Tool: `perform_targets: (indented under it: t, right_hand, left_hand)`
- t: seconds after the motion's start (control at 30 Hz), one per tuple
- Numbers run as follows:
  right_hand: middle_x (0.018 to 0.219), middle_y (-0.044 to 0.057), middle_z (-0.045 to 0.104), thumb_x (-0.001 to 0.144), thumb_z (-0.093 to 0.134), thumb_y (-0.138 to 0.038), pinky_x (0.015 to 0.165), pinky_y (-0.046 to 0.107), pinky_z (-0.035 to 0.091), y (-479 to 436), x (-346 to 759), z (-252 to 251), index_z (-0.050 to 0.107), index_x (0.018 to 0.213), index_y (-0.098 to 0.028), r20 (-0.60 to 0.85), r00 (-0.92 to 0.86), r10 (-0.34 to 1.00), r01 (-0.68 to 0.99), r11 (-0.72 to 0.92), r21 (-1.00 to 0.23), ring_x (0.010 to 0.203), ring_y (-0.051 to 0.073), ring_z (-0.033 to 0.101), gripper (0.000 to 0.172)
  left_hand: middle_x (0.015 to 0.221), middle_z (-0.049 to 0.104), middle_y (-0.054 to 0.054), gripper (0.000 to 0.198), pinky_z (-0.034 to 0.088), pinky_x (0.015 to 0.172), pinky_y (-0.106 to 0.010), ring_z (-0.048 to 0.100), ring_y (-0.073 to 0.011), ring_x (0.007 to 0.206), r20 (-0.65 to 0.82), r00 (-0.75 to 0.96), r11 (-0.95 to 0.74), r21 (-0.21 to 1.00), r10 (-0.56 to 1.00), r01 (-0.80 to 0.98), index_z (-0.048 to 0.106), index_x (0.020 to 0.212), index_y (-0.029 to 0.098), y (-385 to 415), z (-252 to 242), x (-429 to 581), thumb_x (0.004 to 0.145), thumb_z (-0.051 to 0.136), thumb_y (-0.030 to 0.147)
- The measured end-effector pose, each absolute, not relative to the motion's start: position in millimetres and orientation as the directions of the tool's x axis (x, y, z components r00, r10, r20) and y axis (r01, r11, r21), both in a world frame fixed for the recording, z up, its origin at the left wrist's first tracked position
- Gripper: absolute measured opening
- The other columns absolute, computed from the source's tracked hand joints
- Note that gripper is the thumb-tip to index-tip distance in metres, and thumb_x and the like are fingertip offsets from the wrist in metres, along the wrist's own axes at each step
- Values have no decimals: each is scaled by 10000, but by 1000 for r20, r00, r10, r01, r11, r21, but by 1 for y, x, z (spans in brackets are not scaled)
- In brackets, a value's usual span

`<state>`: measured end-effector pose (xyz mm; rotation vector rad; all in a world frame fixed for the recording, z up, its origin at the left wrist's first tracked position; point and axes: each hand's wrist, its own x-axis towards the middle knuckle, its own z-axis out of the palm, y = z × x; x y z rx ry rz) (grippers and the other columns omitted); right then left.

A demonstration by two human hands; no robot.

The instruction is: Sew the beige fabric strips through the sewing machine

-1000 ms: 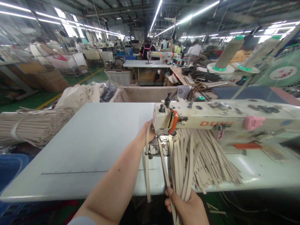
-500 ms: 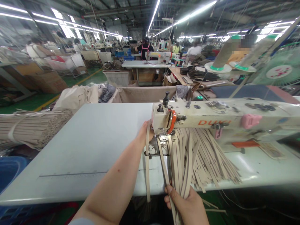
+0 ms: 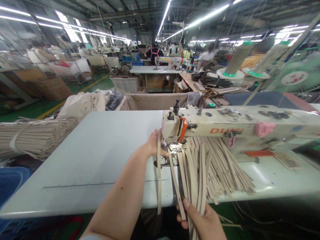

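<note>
Low at 5 o'clock of the view, the right hand (image 3: 202,221) curls its fingers and thumb around a bunch of flat tan strips (image 3: 193,181), which run up toward the industrial sewing machine (image 3: 237,123). A single strip (image 3: 174,176) slants down from the machine's needle area, its lower end beside the right thumb. The left hand (image 3: 152,145), just below the clock's centre, lies at 9 o'clock of the machine's head, thumb pointing to 3 o'clock; its fingers are partly hidden, and I cannot tell whether they grip anything. A hanging strip (image 3: 159,186) passes in front of that hand, dropping toward 6 o'clock past the near edge of the pale tabletop (image 3: 100,143). More strips (image 3: 225,173) fan out at 4 o'clock, beneath the machine's arm. A tied strip bundle (image 3: 32,136) lies at 9 o'clock, a blue plastic basket (image 3: 13,176) at 8. Two thread cones (image 3: 237,60) stand at 2 o'clock, near a fan (image 3: 295,78)
</note>
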<state>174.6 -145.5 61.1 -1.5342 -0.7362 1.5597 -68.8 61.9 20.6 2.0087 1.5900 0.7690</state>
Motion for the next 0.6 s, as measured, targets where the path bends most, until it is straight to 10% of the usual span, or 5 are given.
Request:
perform_targets:
  t: [0.6]
  right_hand:
    - [648,53,794,437,1095,-376,589,221,613,-144,195,71,862,827,-115,-721,-148,677,-439,-698,-565,643,208,793,524]
  left_hand:
    - [1479,618,-130,842,391,1254,-609,503,-470,1420,56,203,-191,646,977,739,761,1232,207,61,44,-61,431,1004,298]
